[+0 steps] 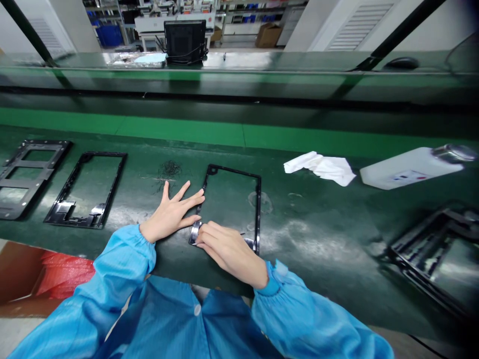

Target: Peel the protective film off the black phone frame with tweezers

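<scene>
A thin black rectangular frame (pixel 258 209) lies flat on the green bench in front of me. My left hand (pixel 168 212) is open with its fingers spread, its fingertips resting at the frame's left rail. My right hand (pixel 228 249) is closed over the frame's lower left corner, beside a shiny dark piece (pixel 194 232) there. Its curled fingers hide whatever they hold, if anything. The frame's lower rail is mostly covered by this hand. Beyond my left hand sits a small heap of fine black strands (pixel 169 169).
To the left lie a similar black frame (pixel 119 174) and a wider frame with crossbars (pixel 37 184). A crumpled white cloth (pixel 329 168) and a white bottle (pixel 404 168) lying on its side are at right. Blurred black frames (pixel 422 244) sit near the right edge. An open carton (pixel 18 274) stands below left.
</scene>
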A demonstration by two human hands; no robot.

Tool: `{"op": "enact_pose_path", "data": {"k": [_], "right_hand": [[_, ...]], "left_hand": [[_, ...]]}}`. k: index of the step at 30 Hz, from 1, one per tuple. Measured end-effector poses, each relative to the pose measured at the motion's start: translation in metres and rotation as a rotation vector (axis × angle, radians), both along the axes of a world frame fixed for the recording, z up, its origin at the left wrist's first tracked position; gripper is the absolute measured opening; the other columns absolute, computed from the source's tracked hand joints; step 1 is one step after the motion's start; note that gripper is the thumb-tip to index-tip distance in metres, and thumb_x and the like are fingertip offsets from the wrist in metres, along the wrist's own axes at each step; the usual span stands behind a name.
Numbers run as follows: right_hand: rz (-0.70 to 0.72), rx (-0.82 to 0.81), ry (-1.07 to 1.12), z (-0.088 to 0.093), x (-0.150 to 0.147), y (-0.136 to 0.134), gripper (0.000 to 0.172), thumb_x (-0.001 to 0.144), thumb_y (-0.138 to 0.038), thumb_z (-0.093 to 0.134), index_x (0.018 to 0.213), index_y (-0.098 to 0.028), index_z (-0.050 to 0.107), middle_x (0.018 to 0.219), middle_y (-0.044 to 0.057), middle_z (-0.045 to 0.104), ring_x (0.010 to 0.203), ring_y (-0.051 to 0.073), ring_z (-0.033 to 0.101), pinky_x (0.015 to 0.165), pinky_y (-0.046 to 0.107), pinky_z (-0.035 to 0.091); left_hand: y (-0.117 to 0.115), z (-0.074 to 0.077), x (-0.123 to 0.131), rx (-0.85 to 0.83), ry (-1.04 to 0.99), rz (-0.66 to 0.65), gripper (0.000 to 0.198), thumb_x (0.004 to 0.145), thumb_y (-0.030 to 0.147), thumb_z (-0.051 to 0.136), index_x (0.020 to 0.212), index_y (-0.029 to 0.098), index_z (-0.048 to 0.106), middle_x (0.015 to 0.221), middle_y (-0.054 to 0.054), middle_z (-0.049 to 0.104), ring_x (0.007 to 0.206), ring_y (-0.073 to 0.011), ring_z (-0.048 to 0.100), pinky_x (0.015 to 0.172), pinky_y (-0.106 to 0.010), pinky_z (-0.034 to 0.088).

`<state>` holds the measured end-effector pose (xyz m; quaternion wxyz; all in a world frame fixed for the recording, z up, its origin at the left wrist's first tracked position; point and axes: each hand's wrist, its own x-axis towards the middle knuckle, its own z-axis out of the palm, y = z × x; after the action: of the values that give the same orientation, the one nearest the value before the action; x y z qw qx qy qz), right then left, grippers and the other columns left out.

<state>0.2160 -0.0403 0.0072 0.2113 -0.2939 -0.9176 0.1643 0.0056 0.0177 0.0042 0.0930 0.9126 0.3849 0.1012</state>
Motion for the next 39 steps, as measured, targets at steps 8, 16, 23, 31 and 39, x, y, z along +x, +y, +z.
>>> {"op": "enact_pose_path", "data": {"k": [8,16,23,31,39], "right_hand": [[-0.167,-0.145,0.191,0.004,0.005,0.003,0.017,0.101,-0.024,0.042,0.092,-0.02,0.055,0.093,0.006,0.06,0.09,0.019,0.054,0.076,0.031,0.045],[-0.271,-0.088,0.273,0.004,0.008,0.006,0.016,0.1,-0.027,0.045,0.092,-0.02,0.057,0.091,0.007,0.06,0.088,0.02,0.056,0.077,0.032,0.047],[-0.286,0.039,0.225,0.001,0.005,0.007,0.016,0.1,-0.025,0.045,0.097,-0.019,0.059,0.096,0.008,0.061,0.09,0.02,0.056,0.076,0.033,0.048],[-0.279,-0.02,0.225,0.002,0.008,0.006,0.013,0.099,-0.024,0.045,0.101,-0.019,0.057,0.098,0.009,0.058,0.093,0.022,0.054,0.079,0.035,0.048],[-0.014,-0.092,0.045,-0.001,0.008,0.004,0.014,0.1,-0.023,0.045,0.097,-0.019,0.058,0.095,0.006,0.059,0.089,0.019,0.052,0.071,0.029,0.044]], "left_hand": [[-0.001,-0.001,-0.001,-0.028,-0.009,-0.003,0.052,0.101,0.043,0.039,0.149,0.028,0.027,0.152,-0.005,0.034,0.147,-0.0266,0.008,0.111,-0.064,-0.009],[-0.009,0.015,0.002,-0.09,-0.241,0.085,0.035,0.102,0.039,0.034,0.121,0.026,0.061,0.157,0.0,0.02,0.147,-0.0255,-0.001,0.115,-0.059,0.002],[-0.012,0.017,0.004,-0.29,-0.299,-0.041,0.03,0.098,0.039,0.045,0.081,0.021,0.061,0.148,0.0,0.041,0.147,-0.0257,0.009,0.116,-0.058,0.001],[-0.006,0.017,-0.006,-0.096,-0.291,0.027,0.023,0.099,0.027,0.042,0.081,0.02,0.055,0.138,-0.003,0.054,0.144,-0.0231,0.023,0.116,-0.057,0.003],[-0.002,0.01,-0.018,0.271,-0.175,0.321,0.014,0.098,0.022,0.048,0.105,0.02,0.059,0.137,-0.008,0.055,0.144,-0.0292,0.023,0.112,-0.065,-0.002]]}}
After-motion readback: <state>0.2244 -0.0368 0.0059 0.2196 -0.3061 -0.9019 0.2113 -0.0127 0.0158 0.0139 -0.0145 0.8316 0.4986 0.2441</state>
